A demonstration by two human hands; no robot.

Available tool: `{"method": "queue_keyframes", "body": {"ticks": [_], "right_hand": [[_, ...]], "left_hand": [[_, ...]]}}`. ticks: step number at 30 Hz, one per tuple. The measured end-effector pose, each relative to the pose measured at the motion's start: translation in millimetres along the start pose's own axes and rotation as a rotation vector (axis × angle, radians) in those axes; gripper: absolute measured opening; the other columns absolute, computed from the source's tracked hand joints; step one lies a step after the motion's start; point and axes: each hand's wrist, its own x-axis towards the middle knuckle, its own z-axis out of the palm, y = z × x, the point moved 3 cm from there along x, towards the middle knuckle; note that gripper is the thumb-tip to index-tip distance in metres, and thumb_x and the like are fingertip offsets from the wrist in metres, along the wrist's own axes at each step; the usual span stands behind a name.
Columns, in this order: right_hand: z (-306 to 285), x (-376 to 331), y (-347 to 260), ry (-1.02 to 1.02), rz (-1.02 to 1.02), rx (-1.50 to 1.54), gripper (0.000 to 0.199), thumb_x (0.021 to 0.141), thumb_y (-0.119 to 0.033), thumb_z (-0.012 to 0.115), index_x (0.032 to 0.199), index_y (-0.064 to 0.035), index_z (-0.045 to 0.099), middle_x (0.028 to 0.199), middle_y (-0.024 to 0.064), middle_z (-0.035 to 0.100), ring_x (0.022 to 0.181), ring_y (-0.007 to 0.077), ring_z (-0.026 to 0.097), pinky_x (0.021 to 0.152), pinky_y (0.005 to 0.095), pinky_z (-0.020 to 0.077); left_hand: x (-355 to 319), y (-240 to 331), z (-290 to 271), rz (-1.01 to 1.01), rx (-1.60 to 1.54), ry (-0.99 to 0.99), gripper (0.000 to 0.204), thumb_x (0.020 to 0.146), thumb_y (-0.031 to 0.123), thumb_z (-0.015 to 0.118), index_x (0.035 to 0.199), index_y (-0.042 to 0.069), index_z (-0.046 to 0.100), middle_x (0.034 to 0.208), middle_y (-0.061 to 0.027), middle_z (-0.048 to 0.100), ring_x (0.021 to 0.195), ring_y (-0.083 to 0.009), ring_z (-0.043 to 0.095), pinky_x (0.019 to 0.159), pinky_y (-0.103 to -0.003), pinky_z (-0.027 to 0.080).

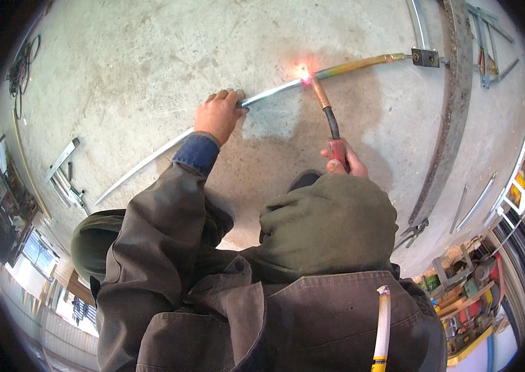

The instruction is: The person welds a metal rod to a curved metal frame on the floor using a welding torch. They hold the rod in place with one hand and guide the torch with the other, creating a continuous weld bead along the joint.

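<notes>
My left hand (216,116) is wrapped round a long, thin metal bar (281,90), which slants from the lower left to the upper right just over the concrete floor. My right hand (350,162) grips the red handle of a welding torch (321,96) with a black bent neck and a copper nozzle. A bright reddish-white glow sits where the nozzle tip meets the bar. To the right of that glow, a yellowish-brown section of bar (362,65) runs on to a dark block (426,57) with round holes.
A heavy rusty steel beam (445,130) crosses the floor on the right, with pliers or a clamp (412,232) at its near end. Metal frame pieces (64,177) and coiled black cable (22,68) lie at left. Shelved tools (467,297) stand lower right. A cigarette (383,328) juts in below.
</notes>
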Motion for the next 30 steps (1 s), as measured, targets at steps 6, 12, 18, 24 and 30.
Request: {"method": "queue_keyframes", "body": {"ticks": [6,12,18,24,30], "right_hand": [[-4.2,2.0,5.3,0.007,0.014,-0.008,0.065,0.096,-0.038,0.071,0.147,-0.003,0.051,0.12,0.005,0.065,0.094,0.0105,0.058,0.084,0.0283,0.0494],[-8.2,3.8,9.9,0.03,-0.014,0.005,0.072,0.094,-0.047,0.072,0.146,-0.0015,0.052,0.12,0.0043,0.064,0.095,0.0112,0.057,0.084,0.0277,0.0477],[-7.2,6.0,11.8,0.027,-0.019,-0.031,0.07,0.093,-0.046,0.075,0.144,-0.0034,0.054,0.116,0.0026,0.065,0.092,0.0104,0.057,0.083,0.0276,0.0477],[-8.6,2.2,12.4,0.1,-0.064,0.053,0.067,0.093,-0.046,0.075,0.14,-0.0037,0.055,0.113,0.0014,0.064,0.09,0.0089,0.057,0.079,0.0264,0.0472],[-12.0,7.7,18.5,0.021,-0.05,0.032,0.074,0.093,-0.052,0.075,0.148,-0.0066,0.052,0.123,0.0044,0.065,0.094,0.011,0.059,0.082,0.0266,0.0486]], "left_hand": [[2.0,-1.2,4.1,-0.027,0.027,-0.008,0.03,0.092,0.034,0.078,0.112,0.012,0.071,0.111,-0.0089,0.072,0.106,-0.0294,0.071,0.086,-0.044,0.06],[2.5,-0.6,6.3,-0.077,0.061,0.025,0.04,0.087,0.036,0.082,0.116,0.011,0.068,0.113,-0.0104,0.071,0.11,-0.0315,0.069,0.086,-0.045,0.06],[-0.9,-1.7,8.0,-0.029,0.047,0.104,0.042,0.086,0.034,0.085,0.11,0.007,0.065,0.107,-0.0119,0.069,0.104,-0.0327,0.069,0.086,-0.046,0.058],[-3.9,-17.8,-11.9,-0.049,-0.23,-0.073,0.041,0.091,0.034,0.082,0.115,0.005,0.069,0.113,-0.0141,0.072,0.105,-0.0296,0.071,0.088,-0.042,0.058],[-26.6,-126.5,-10.8,-0.578,-0.373,-0.029,0.04,0.094,0.046,0.076,0.115,0.012,0.078,0.112,-0.0208,0.078,0.099,-0.0342,0.075,0.089,-0.041,0.059]]}}
